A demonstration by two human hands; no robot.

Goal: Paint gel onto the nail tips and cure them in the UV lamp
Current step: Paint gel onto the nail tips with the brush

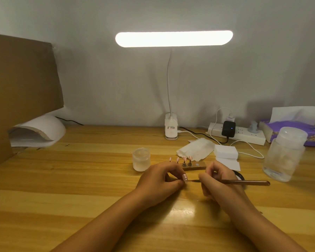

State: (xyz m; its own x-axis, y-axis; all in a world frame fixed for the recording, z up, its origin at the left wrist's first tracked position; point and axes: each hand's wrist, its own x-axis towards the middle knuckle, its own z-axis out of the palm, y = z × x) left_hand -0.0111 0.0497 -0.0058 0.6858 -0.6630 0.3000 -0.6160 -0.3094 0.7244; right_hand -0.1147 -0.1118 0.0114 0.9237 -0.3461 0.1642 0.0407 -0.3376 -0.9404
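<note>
Mid-painting, I reckon: L hand (159, 180) pinches nail tip (185, 178) at desk (76, 180) centre, R hand (215, 180) pinches brush (245, 182) w/ bristles at it; next needs light even strokes, then UV lamp (42, 130), back-left.

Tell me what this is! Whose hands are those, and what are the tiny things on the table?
There is no machine here, just a person. The one picture comes from a camera worn on their head, looking down at a wooden table. The left hand pinches a small pink nail tip. The right hand holds a thin brush whose tip points at it. Behind the hands, more nail tips stand on a little holder, beside a small frosted jar. The white dome at far left is the UV lamp. A bright desk lamp shines from above.
</note>
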